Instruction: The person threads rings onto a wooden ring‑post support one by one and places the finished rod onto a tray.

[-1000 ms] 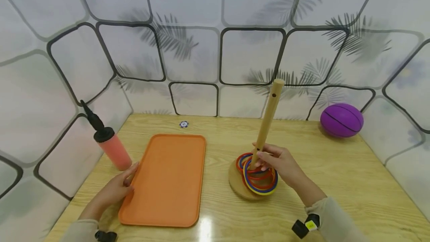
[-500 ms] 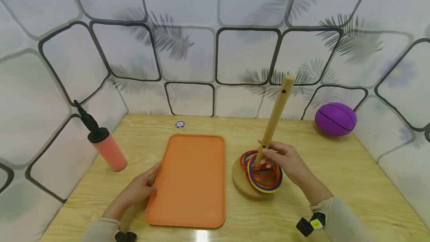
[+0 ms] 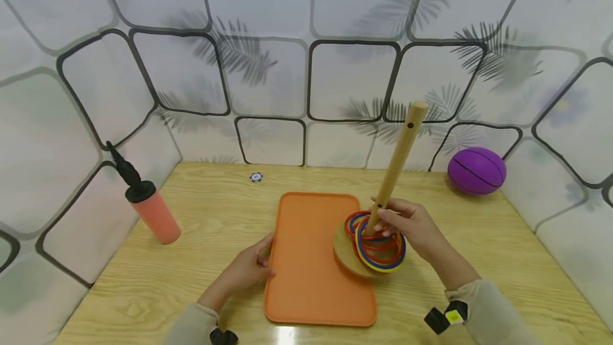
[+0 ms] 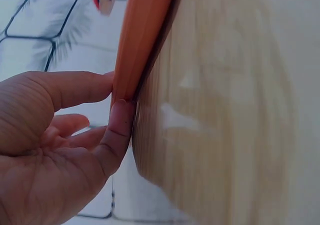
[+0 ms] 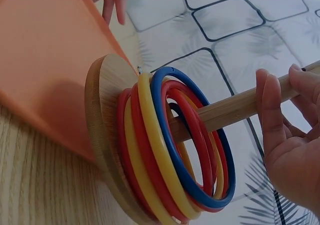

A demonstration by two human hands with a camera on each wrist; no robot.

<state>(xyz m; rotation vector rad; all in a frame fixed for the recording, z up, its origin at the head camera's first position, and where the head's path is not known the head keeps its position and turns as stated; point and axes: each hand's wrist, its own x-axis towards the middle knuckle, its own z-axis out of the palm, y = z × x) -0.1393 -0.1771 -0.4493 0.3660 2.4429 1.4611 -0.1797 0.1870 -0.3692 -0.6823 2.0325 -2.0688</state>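
Note:
A wooden ring stand has a tall peg (image 3: 399, 158) and a round base (image 3: 346, 253), with several red, blue and yellow rings (image 3: 379, 244) stacked on it. My right hand (image 3: 383, 220) grips the peg low down. The stand leans right and its base overlaps the right rim of the orange tray (image 3: 311, 270). My left hand (image 3: 265, 262) pinches the tray's left rim. In the left wrist view, thumb and forefinger of my left hand (image 4: 117, 92) meet on the tray's rim (image 4: 142, 40). In the right wrist view, my right hand (image 5: 280, 85) wraps the peg (image 5: 230, 110) beside the rings (image 5: 175, 145).
A pink hand pump (image 3: 146, 204) with a black top stands at the table's left edge. A purple ball (image 3: 476, 170) lies at the back right corner. A small chip (image 3: 256, 177) lies near the back wall. Patterned walls enclose the wooden table (image 3: 483, 249) on three sides.
My left hand has slid the orange tray rightward across the table. The ring stand in my right hand has tilted further, and its base now overlaps the tray's right rim.

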